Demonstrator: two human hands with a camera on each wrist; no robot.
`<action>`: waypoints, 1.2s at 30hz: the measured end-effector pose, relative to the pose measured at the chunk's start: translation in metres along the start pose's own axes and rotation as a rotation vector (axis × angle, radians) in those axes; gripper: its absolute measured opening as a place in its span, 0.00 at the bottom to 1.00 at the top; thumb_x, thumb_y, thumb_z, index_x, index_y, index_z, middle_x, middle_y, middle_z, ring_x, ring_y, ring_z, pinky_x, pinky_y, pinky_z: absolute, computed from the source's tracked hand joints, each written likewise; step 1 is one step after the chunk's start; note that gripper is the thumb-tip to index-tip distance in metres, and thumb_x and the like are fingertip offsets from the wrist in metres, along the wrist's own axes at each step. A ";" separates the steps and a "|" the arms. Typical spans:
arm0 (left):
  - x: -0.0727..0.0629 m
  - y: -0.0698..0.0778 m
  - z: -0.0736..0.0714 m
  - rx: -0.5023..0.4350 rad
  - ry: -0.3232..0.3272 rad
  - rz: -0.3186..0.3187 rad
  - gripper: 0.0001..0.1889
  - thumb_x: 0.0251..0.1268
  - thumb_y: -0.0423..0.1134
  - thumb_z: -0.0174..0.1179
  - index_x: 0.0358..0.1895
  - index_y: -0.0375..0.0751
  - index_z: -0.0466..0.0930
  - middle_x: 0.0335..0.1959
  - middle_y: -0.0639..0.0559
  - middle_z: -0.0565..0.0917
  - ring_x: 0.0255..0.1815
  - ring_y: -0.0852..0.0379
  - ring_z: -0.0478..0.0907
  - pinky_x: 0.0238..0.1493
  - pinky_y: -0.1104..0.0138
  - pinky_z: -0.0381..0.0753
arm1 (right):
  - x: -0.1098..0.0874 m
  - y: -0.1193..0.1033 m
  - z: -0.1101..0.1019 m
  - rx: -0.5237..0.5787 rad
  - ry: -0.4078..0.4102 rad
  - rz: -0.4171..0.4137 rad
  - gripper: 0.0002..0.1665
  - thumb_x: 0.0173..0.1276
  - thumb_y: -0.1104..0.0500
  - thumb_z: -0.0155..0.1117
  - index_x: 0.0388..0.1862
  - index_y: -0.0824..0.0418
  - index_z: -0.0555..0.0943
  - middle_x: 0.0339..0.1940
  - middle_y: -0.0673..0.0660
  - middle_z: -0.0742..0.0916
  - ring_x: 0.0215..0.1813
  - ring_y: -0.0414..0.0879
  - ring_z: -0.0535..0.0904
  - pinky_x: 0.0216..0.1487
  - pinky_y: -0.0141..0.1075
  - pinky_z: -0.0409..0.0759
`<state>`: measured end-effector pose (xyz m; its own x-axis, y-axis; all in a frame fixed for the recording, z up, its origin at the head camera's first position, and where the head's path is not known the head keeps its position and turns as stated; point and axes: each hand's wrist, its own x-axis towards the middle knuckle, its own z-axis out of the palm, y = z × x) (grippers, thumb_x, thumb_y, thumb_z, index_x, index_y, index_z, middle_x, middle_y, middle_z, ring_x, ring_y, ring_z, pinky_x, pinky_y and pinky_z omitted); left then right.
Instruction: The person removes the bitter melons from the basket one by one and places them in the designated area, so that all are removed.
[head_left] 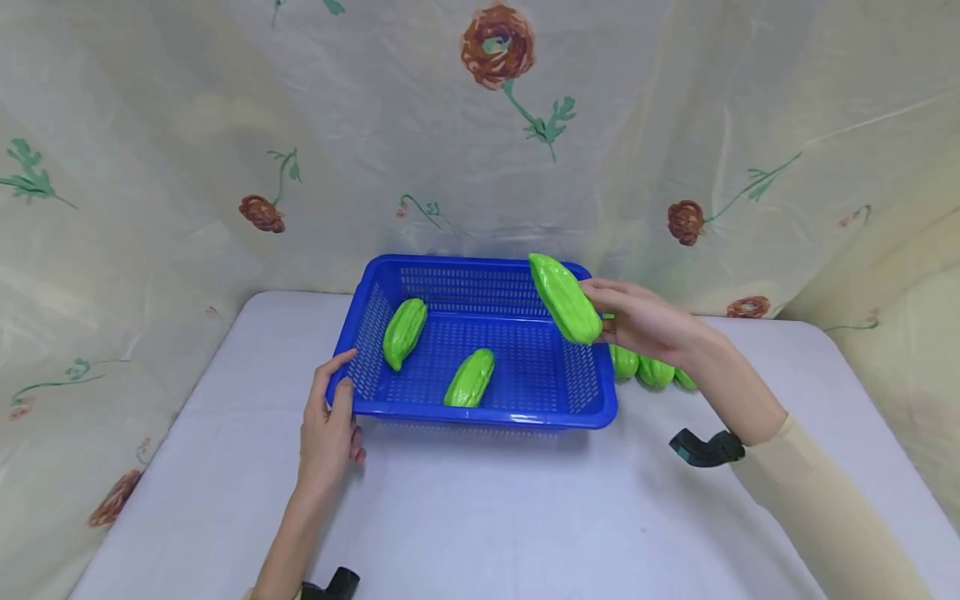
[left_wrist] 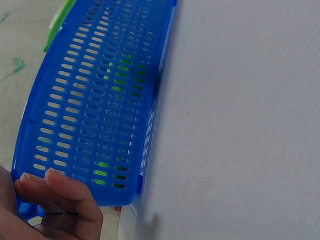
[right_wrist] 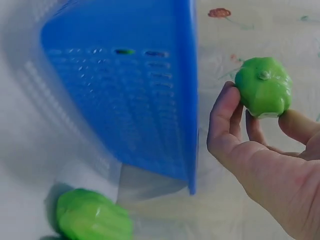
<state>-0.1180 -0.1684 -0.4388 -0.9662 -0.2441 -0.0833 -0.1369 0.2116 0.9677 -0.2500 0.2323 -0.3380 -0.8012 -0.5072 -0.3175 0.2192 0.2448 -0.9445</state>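
A blue plastic basket [head_left: 480, 414] with slotted walls stands on the table. My left hand [head_left: 327, 437] grips its near left corner, fingers curled at the rim; the left wrist view shows this hand [left_wrist: 65, 205] at the basket wall [left_wrist: 95, 110]. Two ridged green gourds lie inside, one at the left [head_left: 405, 333] and one near the front [head_left: 470, 379]. Above the basket's right end, my right hand [head_left: 637, 315] holds another green gourd [head_left: 566, 298], tilted. In the right wrist view, thumb and fingertips pinch this gourd [right_wrist: 263, 87] beyond the rim.
Several more green gourds [head_left: 655, 372] lie on the white-covered table [head_left: 510, 517] just right of the basket, partly hidden by the right hand and the basket. A flower-patterned cloth [head_left: 360, 108] hangs behind and beside the table.
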 end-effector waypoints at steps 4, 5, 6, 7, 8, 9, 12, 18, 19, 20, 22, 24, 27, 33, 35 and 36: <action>0.000 0.001 -0.001 -0.002 0.000 0.003 0.21 0.89 0.50 0.41 0.77 0.73 0.67 0.13 0.57 0.65 0.10 0.58 0.65 0.13 0.61 0.80 | -0.012 0.006 -0.009 0.036 0.007 -0.019 0.30 0.91 0.42 0.42 0.78 0.60 0.64 0.63 0.48 0.79 0.59 0.39 0.81 0.63 0.31 0.84; 0.000 0.001 -0.001 -0.002 -0.002 0.005 0.21 0.89 0.50 0.41 0.77 0.73 0.67 0.13 0.57 0.65 0.10 0.58 0.65 0.13 0.61 0.79 | -0.015 0.007 -0.012 0.042 0.010 -0.025 0.28 0.91 0.42 0.41 0.77 0.58 0.65 0.62 0.48 0.80 0.59 0.39 0.81 0.63 0.31 0.84; 0.001 0.001 -0.001 -0.001 -0.003 0.005 0.21 0.89 0.50 0.41 0.77 0.73 0.67 0.13 0.57 0.65 0.10 0.58 0.66 0.13 0.62 0.79 | -0.018 0.008 -0.016 0.055 0.012 -0.034 0.27 0.91 0.43 0.41 0.76 0.56 0.67 0.62 0.47 0.80 0.59 0.39 0.82 0.63 0.32 0.85; 0.001 0.001 -0.001 -0.001 -0.003 0.005 0.21 0.89 0.50 0.41 0.77 0.73 0.67 0.13 0.57 0.65 0.10 0.58 0.66 0.13 0.62 0.79 | -0.020 0.010 -0.019 0.072 0.014 -0.046 0.25 0.91 0.43 0.42 0.74 0.55 0.69 0.61 0.47 0.81 0.58 0.40 0.82 0.63 0.32 0.85; 0.000 0.001 -0.001 -0.003 -0.003 0.005 0.21 0.89 0.49 0.41 0.77 0.73 0.67 0.13 0.57 0.65 0.10 0.58 0.66 0.13 0.62 0.79 | -0.023 0.011 -0.024 0.094 0.018 -0.053 0.23 0.91 0.43 0.42 0.72 0.53 0.70 0.61 0.47 0.81 0.58 0.40 0.83 0.62 0.33 0.85; 0.000 0.001 -0.001 -0.003 -0.003 0.005 0.21 0.89 0.49 0.41 0.77 0.73 0.67 0.13 0.57 0.65 0.10 0.58 0.66 0.13 0.62 0.79 | -0.026 0.013 -0.028 0.111 0.021 -0.057 0.22 0.91 0.44 0.43 0.71 0.51 0.71 0.61 0.46 0.82 0.59 0.40 0.83 0.63 0.33 0.85; 0.001 0.000 -0.001 -0.003 -0.004 0.007 0.21 0.89 0.49 0.41 0.77 0.73 0.67 0.13 0.57 0.65 0.10 0.58 0.66 0.13 0.62 0.79 | -0.034 0.018 -0.040 0.146 0.045 -0.056 0.21 0.90 0.43 0.43 0.71 0.49 0.72 0.63 0.46 0.82 0.61 0.41 0.84 0.64 0.35 0.86; 0.000 0.000 -0.001 -0.004 -0.002 0.014 0.21 0.90 0.50 0.41 0.77 0.73 0.67 0.13 0.56 0.65 0.10 0.58 0.66 0.13 0.62 0.79 | -0.050 0.031 -0.068 0.202 0.109 -0.049 0.18 0.90 0.45 0.44 0.68 0.48 0.74 0.61 0.45 0.82 0.61 0.40 0.84 0.62 0.36 0.87; 0.000 0.000 -0.001 -0.005 -0.001 0.014 0.21 0.90 0.50 0.41 0.77 0.72 0.67 0.13 0.56 0.65 0.10 0.58 0.66 0.13 0.62 0.79 | -0.052 0.035 -0.072 0.217 0.113 -0.054 0.18 0.91 0.46 0.44 0.67 0.48 0.76 0.60 0.45 0.83 0.59 0.40 0.84 0.61 0.36 0.88; -0.001 0.000 -0.001 -0.005 -0.002 0.012 0.21 0.90 0.49 0.41 0.77 0.72 0.67 0.13 0.56 0.65 0.10 0.58 0.66 0.13 0.62 0.79 | -0.055 0.038 -0.077 0.236 0.116 -0.059 0.17 0.91 0.47 0.44 0.65 0.48 0.77 0.59 0.45 0.84 0.59 0.40 0.84 0.60 0.36 0.88; -0.001 0.000 -0.001 -0.005 -0.003 0.010 0.21 0.89 0.49 0.41 0.77 0.72 0.67 0.13 0.56 0.65 0.10 0.58 0.66 0.13 0.62 0.79 | -0.059 0.045 -0.085 0.276 0.125 -0.066 0.17 0.91 0.49 0.44 0.61 0.48 0.80 0.56 0.46 0.84 0.57 0.40 0.85 0.59 0.35 0.89; -0.001 0.000 -0.001 -0.006 0.001 0.009 0.21 0.89 0.49 0.41 0.77 0.72 0.67 0.13 0.57 0.65 0.10 0.58 0.66 0.12 0.62 0.79 | -0.063 0.052 -0.092 0.295 0.137 -0.065 0.18 0.91 0.50 0.44 0.59 0.49 0.82 0.54 0.46 0.84 0.55 0.40 0.85 0.57 0.35 0.89; -0.001 0.000 0.000 -0.003 0.009 0.012 0.21 0.89 0.49 0.41 0.77 0.72 0.68 0.13 0.57 0.65 0.09 0.59 0.66 0.12 0.61 0.79 | -0.067 0.064 -0.104 0.336 0.174 -0.048 0.18 0.91 0.52 0.45 0.53 0.49 0.85 0.50 0.46 0.84 0.52 0.40 0.86 0.54 0.34 0.89; 0.000 0.001 0.000 0.001 -0.002 0.005 0.22 0.89 0.49 0.41 0.77 0.71 0.67 0.14 0.56 0.66 0.10 0.58 0.66 0.13 0.64 0.78 | -0.073 0.084 -0.130 0.349 0.296 0.051 0.11 0.89 0.50 0.49 0.49 0.48 0.79 0.46 0.46 0.84 0.47 0.40 0.86 0.50 0.33 0.90; 0.000 0.000 0.000 0.000 -0.004 0.003 0.22 0.89 0.49 0.41 0.77 0.71 0.67 0.14 0.55 0.66 0.10 0.58 0.66 0.13 0.64 0.78 | -0.075 0.088 -0.138 0.337 0.333 0.101 0.07 0.88 0.48 0.51 0.50 0.47 0.76 0.45 0.45 0.83 0.46 0.39 0.86 0.50 0.32 0.90; 0.000 0.000 0.000 -0.002 -0.003 0.003 0.22 0.89 0.49 0.41 0.77 0.72 0.67 0.14 0.55 0.66 0.10 0.58 0.66 0.13 0.64 0.78 | -0.076 0.089 -0.141 0.331 0.347 0.124 0.07 0.88 0.48 0.52 0.51 0.46 0.75 0.45 0.44 0.83 0.46 0.39 0.86 0.49 0.32 0.91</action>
<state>-0.1181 -0.1682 -0.4386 -0.9671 -0.2410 -0.0815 -0.1341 0.2106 0.9683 -0.2482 0.4092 -0.3860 -0.8836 -0.1718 -0.4355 0.4448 -0.0177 -0.8954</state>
